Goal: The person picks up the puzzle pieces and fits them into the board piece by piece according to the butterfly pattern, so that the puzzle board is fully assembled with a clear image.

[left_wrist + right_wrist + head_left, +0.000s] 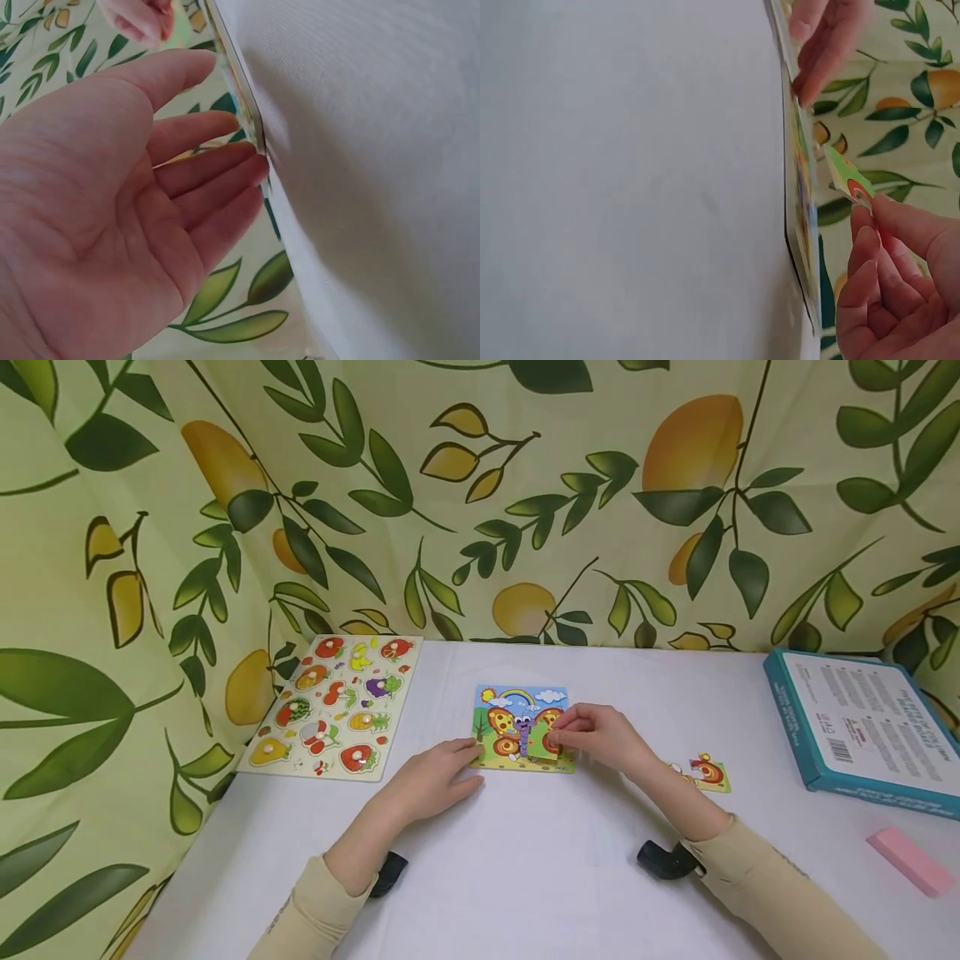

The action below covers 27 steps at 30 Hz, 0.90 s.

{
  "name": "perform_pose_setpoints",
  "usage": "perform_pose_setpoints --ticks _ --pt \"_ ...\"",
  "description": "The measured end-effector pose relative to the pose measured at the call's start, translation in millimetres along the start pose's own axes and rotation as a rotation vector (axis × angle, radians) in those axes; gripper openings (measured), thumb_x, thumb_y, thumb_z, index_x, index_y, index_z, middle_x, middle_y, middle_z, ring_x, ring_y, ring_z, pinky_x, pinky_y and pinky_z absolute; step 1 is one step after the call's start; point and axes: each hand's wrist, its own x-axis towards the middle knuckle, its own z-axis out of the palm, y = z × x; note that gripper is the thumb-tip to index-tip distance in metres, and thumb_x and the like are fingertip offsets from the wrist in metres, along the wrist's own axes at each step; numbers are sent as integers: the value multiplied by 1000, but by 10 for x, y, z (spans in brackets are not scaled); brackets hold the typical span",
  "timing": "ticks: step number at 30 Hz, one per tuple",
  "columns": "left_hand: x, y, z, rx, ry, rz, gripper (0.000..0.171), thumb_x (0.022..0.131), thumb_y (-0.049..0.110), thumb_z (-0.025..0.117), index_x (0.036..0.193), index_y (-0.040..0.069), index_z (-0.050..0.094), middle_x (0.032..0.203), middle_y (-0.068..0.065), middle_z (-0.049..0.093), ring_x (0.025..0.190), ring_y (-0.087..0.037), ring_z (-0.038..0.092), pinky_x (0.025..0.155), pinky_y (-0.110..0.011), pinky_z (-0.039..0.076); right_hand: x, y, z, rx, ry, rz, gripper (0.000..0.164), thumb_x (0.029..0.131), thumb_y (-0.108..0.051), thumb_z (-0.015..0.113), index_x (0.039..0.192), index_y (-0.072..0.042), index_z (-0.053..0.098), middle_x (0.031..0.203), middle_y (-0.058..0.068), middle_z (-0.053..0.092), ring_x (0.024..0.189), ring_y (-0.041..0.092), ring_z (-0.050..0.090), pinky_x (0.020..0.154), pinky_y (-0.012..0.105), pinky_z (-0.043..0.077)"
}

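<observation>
A butterfly picture puzzle (pixel 501 718) lies flat on the white table. My left hand (pixel 435 779) rests at its left edge with fingertips touching it; the left wrist view shows that hand (pixel 142 202) with loosely extended fingers against the board's edge. Between thumb and fingers, my right hand (pixel 600 739) pinches a puzzle piece (pixel 542 747), green and yellow with an orange-red swirl. In the right wrist view the piece (pixel 849 176) is tilted and apart from the puzzle board (pixel 802 202). More loose puzzle pieces (pixel 708 773) lie beyond the right forearm, which partly hides them.
A fruit peg board (pixel 341 706) lies at the left. At the right are a teal-edged box (pixel 870 718) with printed text and a pink block (pixel 911 860). A fabric with fruit and leaves (pixel 517 539) hangs behind the table. Black devices (pixel 666 860) sit at both wrists.
</observation>
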Motion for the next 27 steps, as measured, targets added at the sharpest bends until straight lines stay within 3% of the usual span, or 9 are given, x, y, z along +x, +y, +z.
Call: perform_pose_setpoints --ticks 10,27 --pt "10 -8 5 11 -2 1 48 97 30 59 139 7 55 145 -11 49 134 -28 45 107 -45 39 255 -178 357 -4 -54 -39 19 85 -26 77 93 -10 70 73 -3 70 67 13 57 59 26 45" --pt "-2 -33 -2 -26 12 21 49 98 30 58 141 7 53 145 -9 49 132 -26 47 104 -44 43 395 -305 532 -151 -63 -151 15 83 -22 79 83 -12 68 70 -3 62 67 13 53 59 27 43"
